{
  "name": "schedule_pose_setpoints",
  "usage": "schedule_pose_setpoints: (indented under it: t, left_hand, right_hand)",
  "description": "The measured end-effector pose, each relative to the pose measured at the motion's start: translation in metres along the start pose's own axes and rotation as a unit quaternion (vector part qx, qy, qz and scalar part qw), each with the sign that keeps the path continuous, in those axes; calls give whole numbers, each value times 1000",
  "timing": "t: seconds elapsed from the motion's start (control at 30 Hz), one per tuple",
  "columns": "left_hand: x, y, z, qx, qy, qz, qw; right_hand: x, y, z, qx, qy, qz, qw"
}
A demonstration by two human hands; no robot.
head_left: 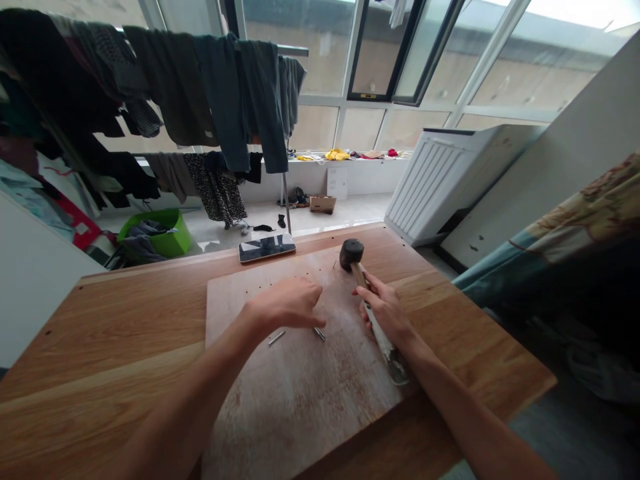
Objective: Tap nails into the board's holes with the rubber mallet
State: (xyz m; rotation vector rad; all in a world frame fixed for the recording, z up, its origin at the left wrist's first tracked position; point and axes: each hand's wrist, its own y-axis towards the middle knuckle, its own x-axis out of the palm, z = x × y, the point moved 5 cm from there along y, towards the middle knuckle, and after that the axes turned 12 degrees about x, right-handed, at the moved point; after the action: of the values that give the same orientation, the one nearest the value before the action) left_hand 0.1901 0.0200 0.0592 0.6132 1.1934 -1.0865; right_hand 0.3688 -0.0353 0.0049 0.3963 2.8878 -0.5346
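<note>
A worn plywood board lies on a wooden table. My right hand is closed round the wooden handle of a black rubber mallet, whose head rests on the board's far edge. My left hand hovers palm down over the board with its fingers curled and pointing down at two loose nails, one of them right below the fingertips. Whether the fingers pinch anything is hidden. Small nail holes dot the far part of the board.
A phone lies face up on the table beyond the board. Behind the table stands a clothes rack with dark garments, a green basket on the floor, a white panel unit at right, and patterned fabric at the right edge.
</note>
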Motion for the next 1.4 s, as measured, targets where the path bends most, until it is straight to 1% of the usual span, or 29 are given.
schedule_pose_setpoints:
  t: [0.1,0.17,0.27,0.33,0.4,0.47,0.5,0.53,0.57,0.6,0.67,0.7,0.77,0.83,0.93,1.07,1.17,1.3,1.4]
  left_hand:
    - [7,0,21,3,47,-15,999]
    - [13,4,30,11,65,-15,998]
    - [17,6,36,27,73,-15,997]
    - [14,6,33,48,55,3,997]
    - [6,9,24,82,14,53,995]
    - [-3,16,6,109,-64,139,982]
    - [-6,21,-6,114,-119,189,968]
    - [-8,26,-21,100,-181,250,946]
    - [-9,30,-37,72,-233,315,917]
    - [-6,34,-52,44,-267,368,890]
    - [3,42,-71,7,-280,421,863]
    - [8,44,-77,-4,-277,433,858]
    - [17,47,-83,-14,-271,441,856]
    - [22,47,-83,-16,-267,442,856]
    - [23,44,-82,-15,-260,441,859]
    - [23,43,-79,-12,-248,435,866]
    - [24,43,-78,-10,-240,430,870]
    - [25,44,-80,-17,-238,431,870]
    - [25,43,-80,-16,-243,428,870]
  right_hand:
    - [-1,0,0,-8,1,7,1000]
    - [-1,0,0,-10,5,8,1000]
    - [-1,1,1,-7,7,3,1000]
    - [-1,1,1,-5,10,0,1000]
    - [-1,0,0,-3,13,1,1000]
    - [-1,0,0,0,11,3,1000]
    - [-1,0,0,-2,11,5,1000]
    - [-1,0,-1,-5,11,5,1000]
    - [-1,0,-2,-8,13,6,1000]
    - [-1,0,-2,-10,15,6,1000]
    - [-1,0,-2,-8,21,5,1000]
    - [-1,0,-2,-5,26,4,1000]
    - [0,0,-3,-2,41,1,999]
    - [0,-1,-4,-1,58,0,998]
    - [1,-4,-5,-3,80,0,997]
    - [4,-10,-8,-21,84,-12,996]
    - [9,-15,-11,-49,80,-47,995]
    - [18,-18,-12,-94,55,-125,986]
    - [21,-21,-14,-124,58,-139,981]
